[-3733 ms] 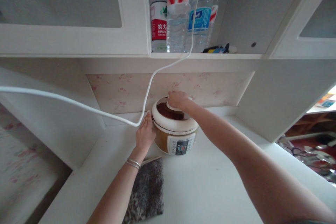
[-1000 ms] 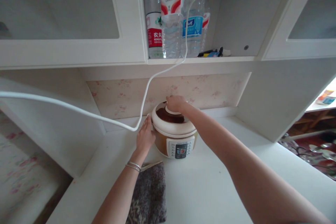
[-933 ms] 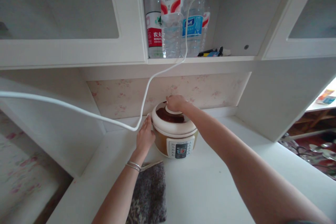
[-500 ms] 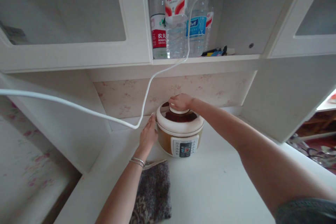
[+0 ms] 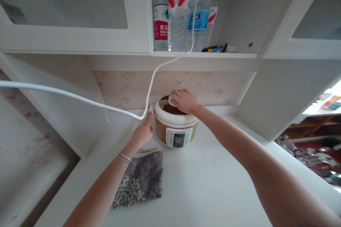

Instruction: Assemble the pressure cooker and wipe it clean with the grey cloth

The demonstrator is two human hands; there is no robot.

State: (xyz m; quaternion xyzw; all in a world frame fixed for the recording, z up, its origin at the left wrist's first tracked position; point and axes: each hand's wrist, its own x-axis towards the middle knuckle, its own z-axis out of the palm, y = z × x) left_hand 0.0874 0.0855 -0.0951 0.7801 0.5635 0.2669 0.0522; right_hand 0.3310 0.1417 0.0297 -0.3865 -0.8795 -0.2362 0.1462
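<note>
A round rice cooker (image 5: 160, 127) with a tan body, white rim and front control panel stands on the white counter. Its brown see-through lid (image 5: 179, 109) sits on top. My right hand (image 5: 183, 100) reaches over the lid with its fingers curled round the pale lid handle (image 5: 172, 102), which it partly covers. At the cooker's left side, my left hand (image 5: 144, 131) has its fingertips on the small white side handle (image 5: 151, 108). Just in front of the cooker lies a folded grey-brown patterned cloth (image 5: 145, 179), beneath my left forearm.
A white cable (image 5: 106, 107) hangs across the view, close above my left hand. Overhead, an open cupboard shelf (image 5: 226, 55) holds several plastic bottles (image 5: 179, 25) and small items. White side panels (image 5: 290, 92) flank the counter (image 5: 213, 188). Cluttered items (image 5: 319, 156) show at far right.
The view has tipped down and shifted slightly. My right hand has turned flatter over the lid handle. My left hand's fingertips stay by the side handle, which now shows more clearly.
</note>
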